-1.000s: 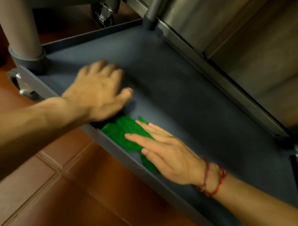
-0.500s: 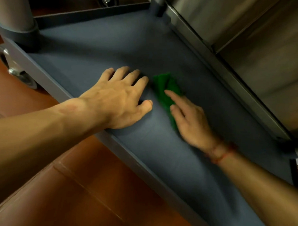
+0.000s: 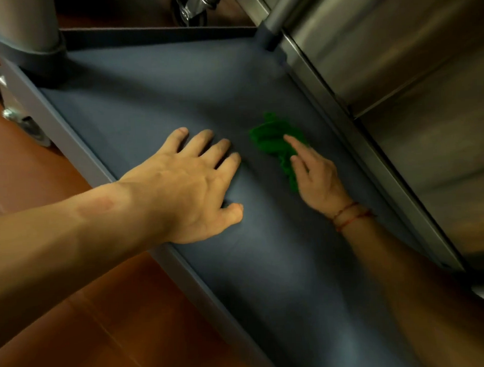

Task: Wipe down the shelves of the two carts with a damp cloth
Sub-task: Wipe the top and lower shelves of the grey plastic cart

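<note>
A grey cart shelf (image 3: 148,104) with a raised rim fills the middle of the head view. A crumpled green cloth (image 3: 272,140) lies on it toward the right side. My right hand (image 3: 315,177) presses flat on the cloth with straight fingers, covering its near part. My left hand (image 3: 191,182) rests flat on the bare shelf just left of the cloth, fingers spread, not touching it.
A thick grey cart post (image 3: 26,26) stands at the shelf's far left corner, a thinner post (image 3: 275,18) at the far right. A stainless steel cabinet (image 3: 396,65) runs along the right rim. Caster wheels (image 3: 21,120) and brown floor tiles (image 3: 75,329) lie left.
My right hand has slid the cloth from the shelf's near left rim across toward the right side. My left hand has shifted a little nearer and stays flat on the shelf.
</note>
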Demonstrator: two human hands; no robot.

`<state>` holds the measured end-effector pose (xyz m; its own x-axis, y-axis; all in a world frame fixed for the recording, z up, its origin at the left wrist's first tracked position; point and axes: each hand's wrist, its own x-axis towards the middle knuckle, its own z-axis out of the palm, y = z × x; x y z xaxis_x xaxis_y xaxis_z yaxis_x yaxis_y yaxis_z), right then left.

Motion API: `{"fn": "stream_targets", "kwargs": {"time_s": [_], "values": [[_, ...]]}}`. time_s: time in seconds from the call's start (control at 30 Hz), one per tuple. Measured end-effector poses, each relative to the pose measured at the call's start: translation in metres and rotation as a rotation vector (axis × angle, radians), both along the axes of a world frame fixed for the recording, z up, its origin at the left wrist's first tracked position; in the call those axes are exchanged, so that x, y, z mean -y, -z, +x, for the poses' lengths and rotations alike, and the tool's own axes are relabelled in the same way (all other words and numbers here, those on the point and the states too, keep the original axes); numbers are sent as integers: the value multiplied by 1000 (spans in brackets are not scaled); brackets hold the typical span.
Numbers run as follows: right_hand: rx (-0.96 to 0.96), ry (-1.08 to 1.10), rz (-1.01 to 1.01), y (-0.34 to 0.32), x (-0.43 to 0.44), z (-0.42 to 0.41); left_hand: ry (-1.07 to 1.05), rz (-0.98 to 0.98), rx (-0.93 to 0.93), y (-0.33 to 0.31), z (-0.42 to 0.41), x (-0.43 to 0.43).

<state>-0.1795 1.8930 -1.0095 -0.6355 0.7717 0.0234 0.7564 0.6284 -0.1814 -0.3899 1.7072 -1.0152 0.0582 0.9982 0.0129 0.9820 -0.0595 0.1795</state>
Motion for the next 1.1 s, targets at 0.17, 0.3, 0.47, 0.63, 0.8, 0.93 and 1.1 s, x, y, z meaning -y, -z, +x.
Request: {"fn": "stream_targets", "kwargs": {"time_s": [0.17,0.3,0.47,0.63,0.8,0.93,1.1], "values": [[93,509,8,-10,-45,14,12,-29,17,-2,-1,0],[44,597,-42,-13,-44,4,23,-57,-20,-1,1,0],[-20,295,-34,-14,-43,-46,26,-76,-9,0,1,-2],[32,287,2,-7,-62,-41,20,-81,15,-1,-1,-2],[100,622,-43,-9,-76,27,22,-94,24,-4,-1,-1],[50,749,-50,-9,-64,65,18,-87,18,-3,1,-2],[-108,524,-23,-2,-38,28,11,-94,19,-4,1,-3]]}}
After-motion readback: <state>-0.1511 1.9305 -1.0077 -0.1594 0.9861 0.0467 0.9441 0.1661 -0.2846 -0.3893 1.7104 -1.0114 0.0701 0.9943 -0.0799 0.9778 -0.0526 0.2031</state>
